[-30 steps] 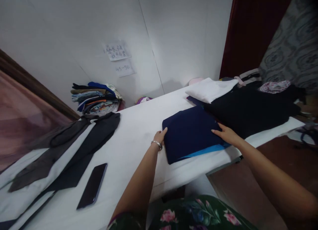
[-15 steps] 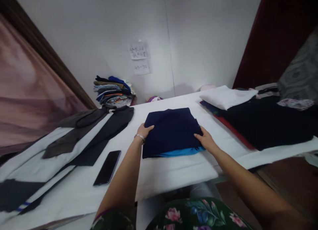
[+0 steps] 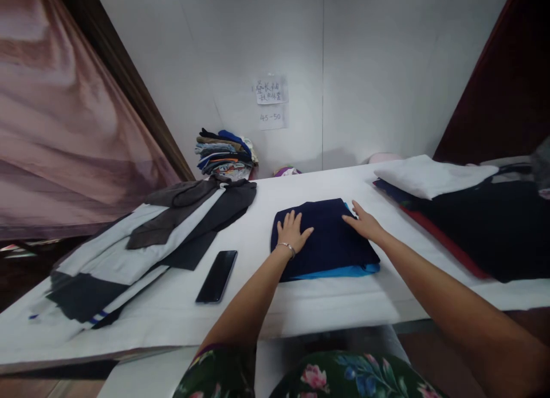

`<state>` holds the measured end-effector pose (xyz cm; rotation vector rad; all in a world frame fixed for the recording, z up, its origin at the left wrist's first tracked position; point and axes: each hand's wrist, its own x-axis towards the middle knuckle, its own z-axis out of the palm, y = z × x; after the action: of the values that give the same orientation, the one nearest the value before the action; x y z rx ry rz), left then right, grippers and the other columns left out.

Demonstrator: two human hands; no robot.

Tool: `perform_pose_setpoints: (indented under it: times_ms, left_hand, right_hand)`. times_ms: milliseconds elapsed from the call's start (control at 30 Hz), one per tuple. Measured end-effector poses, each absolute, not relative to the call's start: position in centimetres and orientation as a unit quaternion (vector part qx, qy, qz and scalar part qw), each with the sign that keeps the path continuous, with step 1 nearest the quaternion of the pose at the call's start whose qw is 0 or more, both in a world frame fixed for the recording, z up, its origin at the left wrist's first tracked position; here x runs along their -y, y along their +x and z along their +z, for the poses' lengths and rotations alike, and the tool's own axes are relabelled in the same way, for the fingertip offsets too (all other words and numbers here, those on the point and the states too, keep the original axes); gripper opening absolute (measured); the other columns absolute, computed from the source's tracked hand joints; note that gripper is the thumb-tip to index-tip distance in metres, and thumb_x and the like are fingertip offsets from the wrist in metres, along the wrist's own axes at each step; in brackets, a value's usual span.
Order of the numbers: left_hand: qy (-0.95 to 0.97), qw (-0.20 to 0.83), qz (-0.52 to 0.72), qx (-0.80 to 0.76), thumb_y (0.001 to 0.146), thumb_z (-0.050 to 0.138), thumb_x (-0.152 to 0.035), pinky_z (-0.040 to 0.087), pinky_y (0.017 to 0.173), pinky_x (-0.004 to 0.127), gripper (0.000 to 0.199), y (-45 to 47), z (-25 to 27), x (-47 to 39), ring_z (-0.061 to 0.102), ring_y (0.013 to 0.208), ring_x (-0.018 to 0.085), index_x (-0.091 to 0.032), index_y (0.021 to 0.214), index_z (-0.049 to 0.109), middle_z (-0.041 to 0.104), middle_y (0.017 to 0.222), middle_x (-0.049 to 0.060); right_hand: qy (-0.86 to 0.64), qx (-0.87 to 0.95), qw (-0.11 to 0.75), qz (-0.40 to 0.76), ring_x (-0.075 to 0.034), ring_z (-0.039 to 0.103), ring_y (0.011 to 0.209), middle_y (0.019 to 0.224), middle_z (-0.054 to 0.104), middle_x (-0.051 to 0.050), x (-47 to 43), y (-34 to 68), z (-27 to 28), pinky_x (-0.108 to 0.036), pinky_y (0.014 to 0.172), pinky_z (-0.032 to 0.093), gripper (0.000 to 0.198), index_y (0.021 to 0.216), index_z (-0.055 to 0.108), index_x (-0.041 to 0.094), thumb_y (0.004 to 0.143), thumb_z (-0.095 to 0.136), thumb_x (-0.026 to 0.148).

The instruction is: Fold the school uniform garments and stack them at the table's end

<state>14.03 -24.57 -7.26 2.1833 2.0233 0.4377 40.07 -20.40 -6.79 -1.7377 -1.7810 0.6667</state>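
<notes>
One folded navy-blue cloth garment [image 3: 330, 243] lies at two o'clock from the black rectangular glass-faced phone [image 3: 217, 276], left hand [image 3: 294, 232] spread flat on top, right hand [image 3: 365, 222] loosely open at its one-o'clock corner; uneven pressing could skew the bright-blue fabric layer [image 3: 337, 272] protruding at six o'clock.

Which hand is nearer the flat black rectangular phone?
Left. The left hand rests on the folded dark-blue fabric, to the right of the phone; the right hand is farther, at the fabric's right edge.
</notes>
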Motion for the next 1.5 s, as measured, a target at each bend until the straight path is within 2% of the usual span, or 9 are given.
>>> perform_pose_setpoints:
  times_ms: [233, 400, 533, 833, 1000, 1100, 1200, 1300, 1500]
  left_hand:
    - [0.764, 0.039, 0.077, -0.640, 0.086, 0.024, -0.066, 0.005, 0.112, 0.056, 0.072, 15.7, -9.8, 24.9, 0.010, 0.142, 0.029, -0.025, 0.145, 0.031, 0.019, 0.155, 0.009]
    - [0.770, 0.012, 0.105, -0.629, 0.087, 0.028, -0.063, 0.005, 0.112, 0.057, 0.070, 15.5, -9.8, 25.6, 0.008, 0.143, 0.029, -0.025, 0.145, 0.032, 0.016, 0.156, 0.008]
    - [0.768, -0.006, 0.127, -0.628, 0.086, 0.032, -0.064, 0.002, 0.114, 0.053, 0.072, 15.8, -10.0, 25.7, 0.005, 0.143, 0.028, -0.025, 0.146, 0.028, 0.011, 0.156, 0.007]
    - [0.771, 0.056, 0.085, -0.629, 0.084, 0.023, -0.069, 0.004, 0.113, 0.055, 0.077, 16.1, -10.8, 24.7, 0.013, 0.142, 0.031, -0.023, 0.145, 0.031, 0.022, 0.154, 0.011]
    - [0.770, 0.030, 0.085, -0.631, 0.084, 0.022, -0.069, 0.004, 0.112, 0.057, 0.076, 16.2, -11.0, 25.0, 0.011, 0.142, 0.030, -0.023, 0.145, 0.030, 0.021, 0.154, 0.011]
    - [0.768, 0.008, 0.092, -0.633, 0.085, 0.022, -0.068, 0.004, 0.111, 0.058, 0.076, 16.3, -11.0, 25.2, 0.008, 0.142, 0.030, -0.023, 0.145, 0.030, 0.017, 0.155, 0.011]
    - [0.764, -0.001, 0.095, -0.638, 0.084, 0.023, -0.068, 0.004, 0.111, 0.059, 0.076, 16.3, -11.0, 25.4, 0.006, 0.142, 0.031, -0.023, 0.145, 0.031, 0.015, 0.156, 0.010]
    - [0.763, 0.000, 0.099, -0.639, 0.084, 0.023, -0.069, 0.003, 0.110, 0.060, 0.077, 16.3, -11.1, 25.4, 0.005, 0.142, 0.032, -0.022, 0.145, 0.031, 0.017, 0.155, 0.011]
    - [0.762, 0.012, 0.098, -0.640, 0.085, 0.022, -0.068, 0.002, 0.110, 0.061, 0.076, 16.4, -11.1, 25.4, 0.009, 0.142, 0.032, -0.023, 0.145, 0.031, 0.021, 0.154, 0.011]
  right_hand:
    - [-0.704, 0.636, 0.225, 0.222, -0.029, 0.047, 0.125, 0.135, 0.050, -0.019, 12.4, 37.9, -6.0, -0.035, 0.100, 0.038, 0.062, 0.133, 0.048, 0.006, 0.086, 0.050, 0.047]
    - [-0.701, 0.648, 0.216, 0.206, -0.030, 0.057, 0.111, 0.118, 0.062, -0.019, 11.7, 37.7, -6.4, -0.033, 0.090, 0.044, 0.054, 0.118, 0.061, 0.007, 0.079, 0.060, 0.044]
    - [-0.706, 0.644, 0.233, 0.178, -0.023, 0.059, 0.107, 0.118, 0.064, -0.011, 12.9, 38.4, -7.7, -0.030, 0.087, 0.045, 0.047, 0.125, 0.056, 0.016, 0.085, 0.051, 0.040]
    - [-0.728, 0.649, 0.166, 0.144, -0.033, 0.056, 0.110, 0.121, 0.060, -0.017, 14.0, 39.1, -8.4, -0.043, 0.087, 0.045, 0.059, 0.135, 0.045, 0.016, 0.083, 0.054, 0.041]
    - [-0.561, 0.806, 0.187, 0.008, -0.027, 0.042, 0.127, 0.138, 0.048, -0.013, 13.9, 36.1, -5.2, -0.040, 0.103, 0.035, 0.051, 0.136, 0.044, 0.016, 0.089, 0.046, 0.036]
    - [-0.496, 0.857, 0.139, 0.015, -0.022, 0.040, 0.130, 0.139, 0.048, -0.010, 13.2, 33.6, -4.4, -0.037, 0.106, 0.030, 0.048, 0.136, 0.044, 0.018, 0.092, 0.040, 0.037]
    - [-0.518, 0.853, 0.061, 0.034, -0.025, 0.053, 0.117, 0.121, 0.063, -0.010, 12.1, 32.6, -4.4, -0.040, 0.099, 0.035, 0.043, 0.122, 0.059, 0.019, 0.092, 0.041, 0.045]
    - [-0.537, 0.842, 0.043, 0.031, -0.026, 0.062, 0.099, 0.100, 0.070, -0.011, 11.0, 33.3, -4.6, -0.037, 0.084, 0.044, 0.049, 0.103, 0.068, 0.019, 0.092, 0.036, 0.055]
    - [-0.602, 0.799, -0.013, -0.001, -0.027, 0.063, 0.095, 0.101, 0.068, -0.016, 10.4, 34.8, -6.9, -0.034, 0.075, 0.044, 0.054, 0.106, 0.065, 0.017, 0.093, 0.030, 0.055]
